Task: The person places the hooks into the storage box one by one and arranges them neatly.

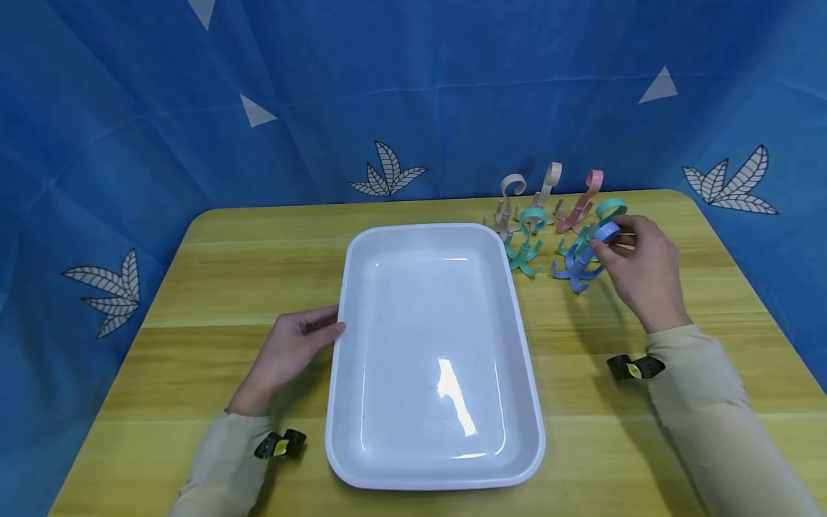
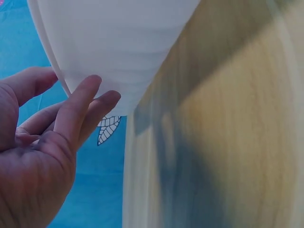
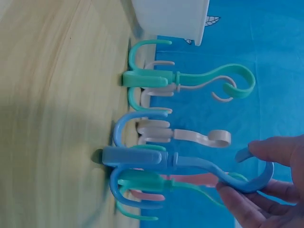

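A large white rectangular tray (image 1: 413,359) lies on the wooden table, its inside bare. My left hand (image 1: 291,352) holds its left rim; in the left wrist view the thumb is at the edge and the fingers (image 2: 76,109) lie against the outer wall. At the right, my right hand (image 1: 646,269) pinches the curled top of a blue plastic hanging hook (image 1: 576,271). That blue hook (image 3: 137,156) stands upright with its prongs down, close over the tabletop. Right behind it is a green hanging hook (image 3: 142,180), partly hidden by the blue one.
Beside the tray's far right corner stands another green hook (image 1: 525,251). Farther back are a pink hook (image 1: 578,208) and two pale hooks, one beige (image 1: 545,190) and one greyish (image 1: 504,212). A blue patterned cloth (image 1: 439,108) hangs behind the wooden table (image 1: 258,273).
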`<move>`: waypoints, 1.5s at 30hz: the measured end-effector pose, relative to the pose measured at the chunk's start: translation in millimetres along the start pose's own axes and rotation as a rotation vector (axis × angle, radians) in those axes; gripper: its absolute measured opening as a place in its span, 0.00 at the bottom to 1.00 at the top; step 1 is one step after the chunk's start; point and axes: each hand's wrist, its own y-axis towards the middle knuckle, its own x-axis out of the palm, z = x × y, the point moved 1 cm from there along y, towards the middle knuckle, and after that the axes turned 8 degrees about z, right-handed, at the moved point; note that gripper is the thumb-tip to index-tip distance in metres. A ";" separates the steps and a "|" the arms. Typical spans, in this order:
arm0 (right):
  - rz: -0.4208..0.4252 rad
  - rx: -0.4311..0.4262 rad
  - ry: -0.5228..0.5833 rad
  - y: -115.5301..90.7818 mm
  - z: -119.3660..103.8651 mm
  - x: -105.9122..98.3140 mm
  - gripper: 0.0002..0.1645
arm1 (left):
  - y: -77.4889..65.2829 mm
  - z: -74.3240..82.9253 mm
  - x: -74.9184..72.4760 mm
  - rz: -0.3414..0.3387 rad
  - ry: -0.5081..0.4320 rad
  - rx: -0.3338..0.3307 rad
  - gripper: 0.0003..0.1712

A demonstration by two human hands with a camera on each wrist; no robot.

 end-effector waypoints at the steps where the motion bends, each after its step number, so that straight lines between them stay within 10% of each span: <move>1: 0.000 -0.015 -0.002 -1.0 -1.6 -1.7 0.33 | -0.3 -0.8 0.2 0.001 -0.004 -0.001 0.28; 28: -0.044 -0.407 0.032 -31.5 -71.2 -38.3 0.29 | -0.3 -9.8 -1.4 -0.054 -0.217 -0.059 0.26; 36: -0.175 -0.547 0.086 -32.2 -92.6 -31.0 0.28 | 0.2 -8.3 1.2 -0.053 -0.196 -0.058 0.24; 45: -0.371 -0.493 0.288 -11.9 -112.3 -14.3 0.25 | -1.3 -4.5 1.2 -0.067 -0.168 -0.079 0.24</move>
